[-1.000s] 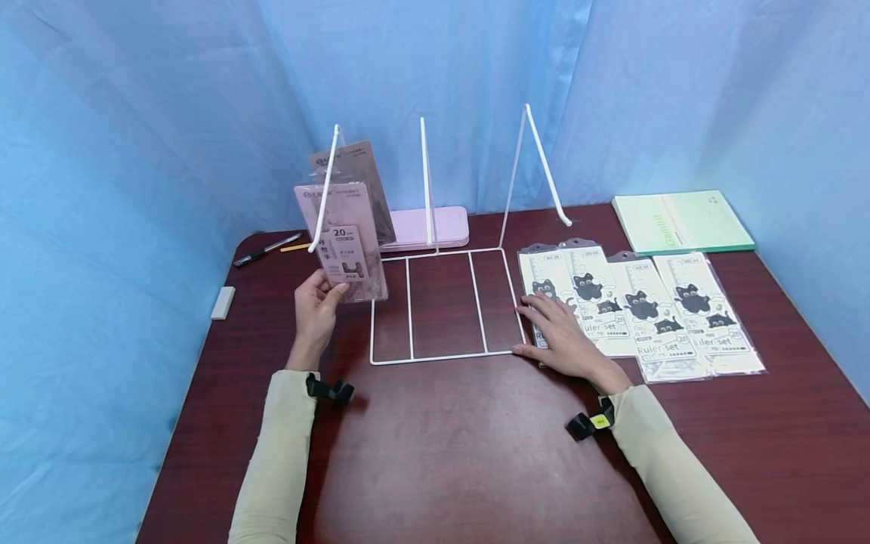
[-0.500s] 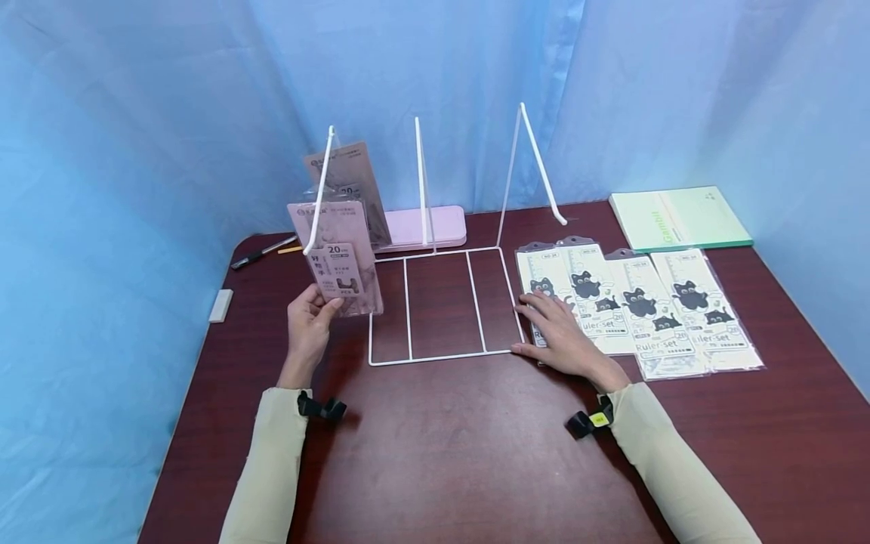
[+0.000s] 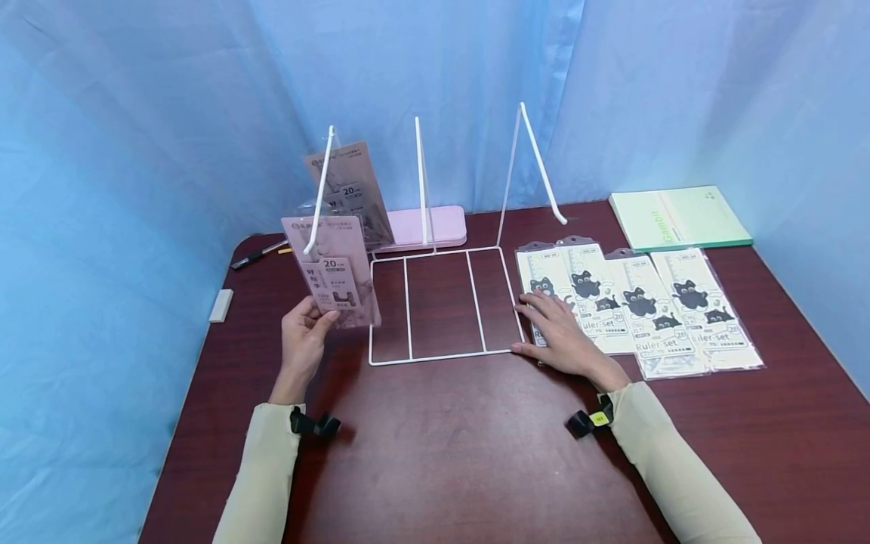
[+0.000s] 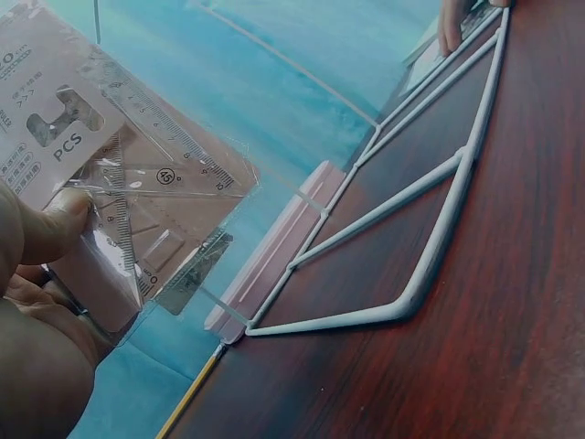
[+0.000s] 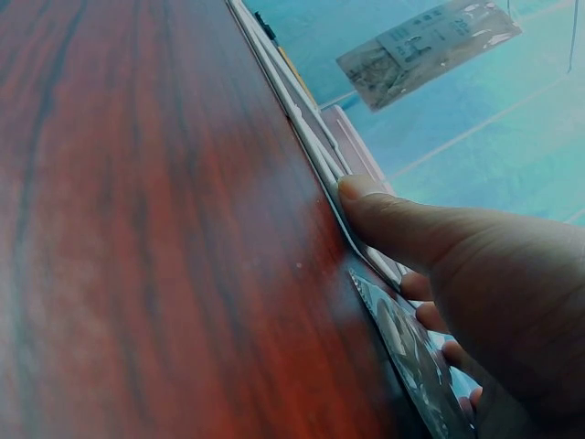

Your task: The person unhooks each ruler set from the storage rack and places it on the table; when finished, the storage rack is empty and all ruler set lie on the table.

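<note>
My left hand [image 3: 302,340] pinches the lower left edge of a pink ruler set pack [image 3: 333,276], thumb on its front. In the left wrist view clear rulers show through its plastic. The left prong of the white wire display rack [image 3: 428,359] overlaps the pack's upper part in the head view. Farther back on that side, a second pink ruler set pack [image 3: 356,177] stands upright, partly hidden. My right hand [image 3: 560,336] rests with fingers spread at the rack's front right corner, over the nearest cat-print ruler set pack [image 3: 537,264]; its thumb [image 5: 384,206] lies along the wire.
Several cat-print ruler set packs [image 3: 693,302] lie overlapping on the right. A green notebook [image 3: 680,219] lies behind them. A pink case [image 3: 435,224] is behind the rack. A black pen [image 3: 254,257], a yellow pencil [image 3: 285,249] and a white eraser [image 3: 221,305] lie at left.
My left hand has drawn the pink ruler set pack down and toward me, so more of the pack behind it shows. My right hand stays in place on the rack's corner.
</note>
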A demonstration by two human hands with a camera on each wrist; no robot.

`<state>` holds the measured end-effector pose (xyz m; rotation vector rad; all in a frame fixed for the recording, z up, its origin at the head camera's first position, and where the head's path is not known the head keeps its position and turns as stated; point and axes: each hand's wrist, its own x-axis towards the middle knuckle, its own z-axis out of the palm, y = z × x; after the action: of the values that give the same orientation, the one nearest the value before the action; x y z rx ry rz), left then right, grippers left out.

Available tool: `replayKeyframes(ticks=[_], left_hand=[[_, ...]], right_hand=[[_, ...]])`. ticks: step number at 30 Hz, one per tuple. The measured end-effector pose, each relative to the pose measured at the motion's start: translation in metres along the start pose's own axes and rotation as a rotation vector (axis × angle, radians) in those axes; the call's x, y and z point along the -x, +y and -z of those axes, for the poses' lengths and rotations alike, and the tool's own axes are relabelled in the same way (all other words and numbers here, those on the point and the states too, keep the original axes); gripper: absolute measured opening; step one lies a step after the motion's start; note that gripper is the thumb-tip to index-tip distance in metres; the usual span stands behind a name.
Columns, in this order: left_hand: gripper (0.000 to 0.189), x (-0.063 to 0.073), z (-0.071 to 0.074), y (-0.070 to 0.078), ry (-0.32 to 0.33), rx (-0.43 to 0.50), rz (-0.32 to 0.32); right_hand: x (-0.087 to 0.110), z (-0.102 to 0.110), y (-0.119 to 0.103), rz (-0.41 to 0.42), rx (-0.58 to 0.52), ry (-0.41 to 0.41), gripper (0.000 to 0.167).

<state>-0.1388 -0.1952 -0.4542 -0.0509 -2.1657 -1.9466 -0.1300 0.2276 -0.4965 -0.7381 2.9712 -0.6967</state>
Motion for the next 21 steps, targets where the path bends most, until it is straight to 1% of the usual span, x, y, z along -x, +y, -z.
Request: replayKeyframes(ticks=[5,13,21], left_hand=[[0.016,0.007,0.003,0.001,-0.002,-0.018,-0.007],[0.018,0.015,0.008,0.002,-0.004,-0.057,-0.011],[0.017,0.023,0.01,0.006,-0.01,-0.053,-0.038]], right_hand=[[-0.001,0.0,0.0,0.001,-0.006,-0.001,0.075],[-0.001,0.0,-0.001,0.005,-0.006,0.002,0.076],[-0.001,0.001,0.001,0.016,-0.001,0.014,0.076]])
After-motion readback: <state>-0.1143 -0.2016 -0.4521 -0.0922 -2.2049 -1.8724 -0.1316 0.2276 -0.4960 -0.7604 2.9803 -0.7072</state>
